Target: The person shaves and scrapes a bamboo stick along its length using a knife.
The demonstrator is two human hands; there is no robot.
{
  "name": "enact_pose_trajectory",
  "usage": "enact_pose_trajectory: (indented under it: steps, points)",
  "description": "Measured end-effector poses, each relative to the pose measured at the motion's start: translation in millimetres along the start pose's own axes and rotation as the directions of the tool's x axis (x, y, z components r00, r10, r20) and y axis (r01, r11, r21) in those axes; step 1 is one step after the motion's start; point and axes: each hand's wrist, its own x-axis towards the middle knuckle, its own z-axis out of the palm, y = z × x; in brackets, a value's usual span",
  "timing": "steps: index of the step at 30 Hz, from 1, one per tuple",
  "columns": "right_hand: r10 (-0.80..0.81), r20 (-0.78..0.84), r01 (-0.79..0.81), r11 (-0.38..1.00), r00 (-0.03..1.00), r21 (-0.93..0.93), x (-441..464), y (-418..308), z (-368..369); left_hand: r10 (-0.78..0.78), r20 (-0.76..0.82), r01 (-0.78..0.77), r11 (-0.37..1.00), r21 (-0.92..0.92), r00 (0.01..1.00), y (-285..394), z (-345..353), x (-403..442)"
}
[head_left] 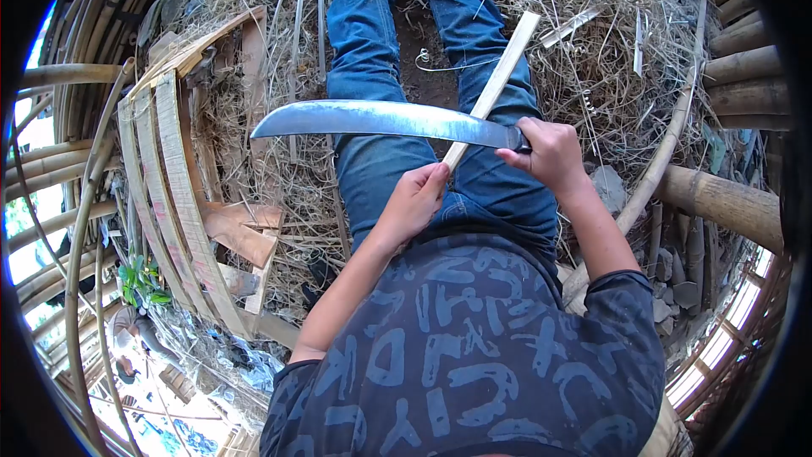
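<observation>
Lettered T-shirt [482,347] up close; left fingers [430,179] pinching a wooden strip [510,59] over the jeans [381,178], right fingers [540,137] wrapped round a machete [364,118] crossing it. Strip twists, machete could skid into those jeans.

The only lettering that can be made out stands on the dark T-shirt [524,347]: large, blue-grey, brush-like capitals [441,357], scattered from the hem up toward the neck and out toward both sleeves. Left of the shirt's middle, a "D" [386,357] reads most clearly. An "X" [551,345] seems to stand on the right half, and a "Y" [402,436] nearer the neck, on the left. Other characters beside these are bent by folds and the curved view, so no whole word can be read. Toward the hem the characters crowd together and are too squeezed to tell. Reddish marks [161,207] on the pale planks [182,169] are too faint to read.
</observation>
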Motion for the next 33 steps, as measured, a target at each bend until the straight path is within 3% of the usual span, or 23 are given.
enact_pose_trajectory:
  steps: [3,11,15,30,33]
  points:
    - [-0.029,-0.039,0.028,1.000,0.999,-0.013,5,4,-1,0.035,-0.023,-0.035,0.999,0.021,0.999,2,3,2]
    - [-0.073,-0.058,0.068,0.994,0.996,-0.086,10,13,-3,-0.093,-0.019,0.093,0.996,-0.007,0.995,14,-3,-10]
    - [-0.090,-0.078,0.083,0.992,0.993,-0.091,13,17,-5,-0.021,-0.029,0.022,0.999,0.043,0.999,22,-3,-13]
    - [-0.045,-0.103,0.023,0.979,0.994,-0.202,9,34,-25,-0.045,-0.071,0.050,0.996,0.070,0.997,32,-19,-26]
    - [0.092,-0.009,-0.093,0.993,0.996,-0.079,14,8,-26,-0.091,-0.094,0.096,0.994,0.048,0.991,34,-22,-29]
